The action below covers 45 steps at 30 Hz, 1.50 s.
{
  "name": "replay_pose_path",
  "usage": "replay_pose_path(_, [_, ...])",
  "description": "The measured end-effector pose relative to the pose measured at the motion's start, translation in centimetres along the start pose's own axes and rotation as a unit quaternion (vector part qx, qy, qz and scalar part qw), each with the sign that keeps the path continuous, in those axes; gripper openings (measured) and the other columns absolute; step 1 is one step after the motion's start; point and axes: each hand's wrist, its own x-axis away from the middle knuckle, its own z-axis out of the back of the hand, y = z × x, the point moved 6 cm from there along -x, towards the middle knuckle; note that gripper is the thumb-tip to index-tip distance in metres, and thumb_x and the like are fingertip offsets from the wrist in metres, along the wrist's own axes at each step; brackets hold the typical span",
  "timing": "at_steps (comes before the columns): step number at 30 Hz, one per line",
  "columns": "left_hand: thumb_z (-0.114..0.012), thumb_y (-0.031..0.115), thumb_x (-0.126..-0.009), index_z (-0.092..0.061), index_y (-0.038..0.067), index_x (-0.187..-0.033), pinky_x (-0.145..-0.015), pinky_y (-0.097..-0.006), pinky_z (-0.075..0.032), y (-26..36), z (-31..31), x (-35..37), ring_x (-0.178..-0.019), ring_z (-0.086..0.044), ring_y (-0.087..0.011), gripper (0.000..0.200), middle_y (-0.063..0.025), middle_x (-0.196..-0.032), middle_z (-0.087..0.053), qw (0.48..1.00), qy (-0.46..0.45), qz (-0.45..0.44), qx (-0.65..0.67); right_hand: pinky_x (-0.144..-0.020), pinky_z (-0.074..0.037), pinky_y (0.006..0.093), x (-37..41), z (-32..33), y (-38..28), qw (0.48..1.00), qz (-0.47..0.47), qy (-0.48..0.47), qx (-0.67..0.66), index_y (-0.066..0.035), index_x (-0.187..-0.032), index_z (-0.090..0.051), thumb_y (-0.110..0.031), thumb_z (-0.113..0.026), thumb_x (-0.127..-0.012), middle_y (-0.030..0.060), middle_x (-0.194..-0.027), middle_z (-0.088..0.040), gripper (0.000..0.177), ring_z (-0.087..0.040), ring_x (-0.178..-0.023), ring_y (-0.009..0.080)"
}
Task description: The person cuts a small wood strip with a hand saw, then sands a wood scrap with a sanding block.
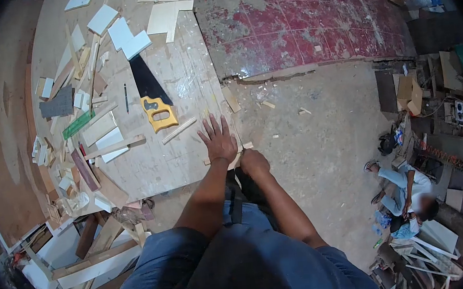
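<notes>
My left hand (220,144) lies flat with its fingers spread near the front right corner of the wooden table (168,162). Beneath or beside it runs a thin wood strip (248,145), its end sticking out past the table's edge. Just off that edge my right hand (255,163) is closed in a fist beside the strip; a thin dark edge shows above it, but what it grips is hidden. A handsaw (153,93) with a yellow handle rests on the table beyond my left hand. Nearer lies another loose wood strip (179,130).
Wood offcuts (100,127), a green strip (78,125), a dark pencil (126,98) and white board pieces (129,38) cover the table's left and far parts. Scraps (268,104) dot the floor. A person (408,191) sits at the right, near boxes and boards.
</notes>
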Motion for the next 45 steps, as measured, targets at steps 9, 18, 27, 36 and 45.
replay_pose_path(9, [-0.043,0.040,-0.093,-0.011,0.009,-0.155,-0.111,-0.0691,-0.001,0.0,0.4,0.0,-0.146,0.004,-0.0474,0.076,-0.0227,-0.160,0.002,0.999,-0.032,0.009,0.008,-0.089,-0.051,0.0488,3.5,0.7,0.8,1.000,-0.020,-0.006,0.014,0.002,-0.102,-0.068,-0.027,-0.045,-0.096,0.0263,-0.105,-0.067,0.037,-0.065,-0.099,0.0432])
replay_pose_path(18, [-0.044,0.036,-0.092,-0.012,0.007,-0.155,-0.111,-0.0692,-0.001,0.1,0.6,-0.1,-0.145,0.002,-0.0493,0.076,-0.0248,-0.160,0.001,1.000,-0.014,0.005,0.027,-0.085,-0.053,0.0505,3.0,0.3,-0.3,1.000,-0.014,0.023,0.014,0.003,-0.099,-0.067,-0.020,-0.045,-0.092,0.0293,-0.103,-0.067,0.033,-0.066,-0.099,0.0413])
replay_pose_path(27, [-0.043,0.036,-0.092,-0.010,0.008,-0.155,-0.111,-0.0686,0.001,0.0,0.7,0.0,-0.145,0.006,-0.0482,0.077,-0.0236,-0.160,0.004,0.999,-0.028,0.008,0.041,-0.089,-0.050,0.0534,1.4,-1.1,0.8,0.999,-0.029,0.034,-0.011,0.000,-0.106,-0.067,-0.020,-0.045,-0.093,0.0263,-0.110,-0.066,0.033,-0.064,-0.103,0.0426])
replay_pose_path(36, [-0.044,0.038,-0.092,-0.013,0.009,-0.155,-0.111,-0.0683,0.001,-0.2,0.3,0.0,-0.146,0.004,-0.0474,0.076,-0.0228,-0.160,0.002,0.999,0.011,0.002,0.037,-0.084,-0.054,0.0481,1.0,-0.7,-0.3,0.997,0.002,0.073,-0.017,0.001,-0.103,-0.067,-0.015,-0.045,-0.092,0.0260,-0.106,-0.067,0.030,-0.066,-0.100,0.0410])
replay_pose_path(45, [-0.049,0.035,-0.089,-0.016,0.010,-0.154,-0.112,-0.0679,0.000,-0.1,0.8,0.0,-0.146,0.001,-0.0467,0.078,-0.0220,-0.160,-0.001,0.998,0.017,0.009,0.056,-0.082,-0.053,0.0513,-1.1,-3.2,1.0,0.991,-0.035,0.122,-0.037,0.003,-0.099,-0.065,-0.025,-0.046,-0.097,0.0283,-0.099,-0.067,0.034,-0.067,-0.095,0.0420])
